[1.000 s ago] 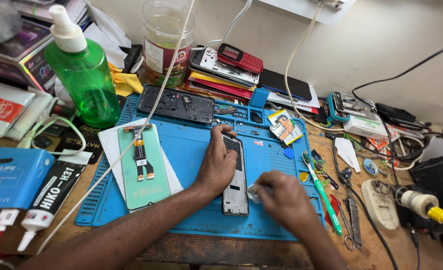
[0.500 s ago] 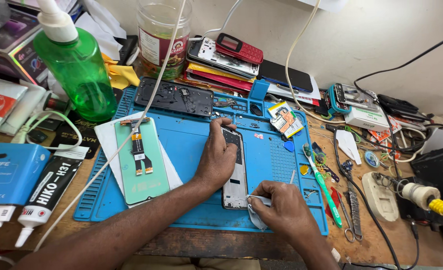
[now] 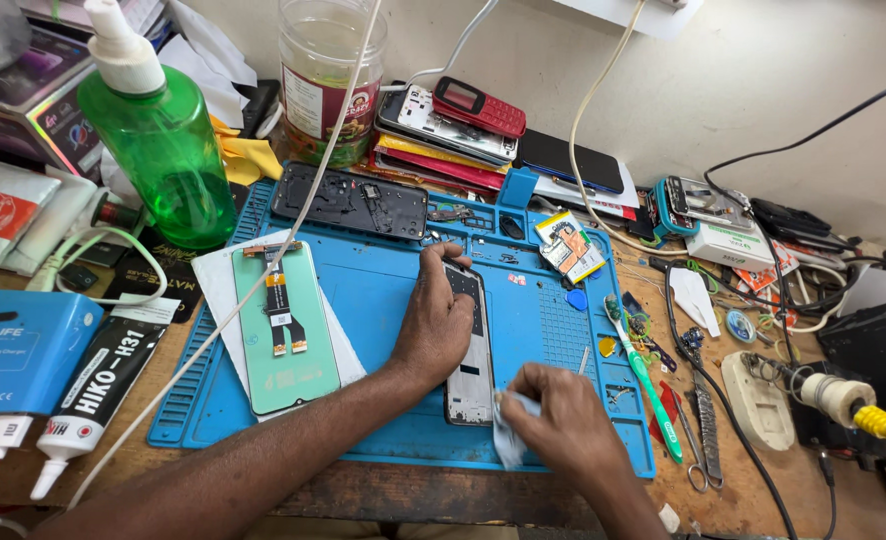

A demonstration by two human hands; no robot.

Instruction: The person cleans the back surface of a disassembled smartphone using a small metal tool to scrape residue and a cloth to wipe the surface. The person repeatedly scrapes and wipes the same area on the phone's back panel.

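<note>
Phone frame (image 3: 470, 375) lies on the blue mat (image 3: 383, 290), pressed flat by the left hand (image 3: 438, 320), while the right hand (image 3: 553, 420), now lower, pinches a small cloth (image 3: 508, 435) at its bottom end.

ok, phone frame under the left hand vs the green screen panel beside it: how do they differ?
The phone frame is pinned by the left hand and wiped by the right hand; the green screen panel lies untouched. The frame sits straight on the blue mat; the panel rests on white paper. Both lie flat.
</note>
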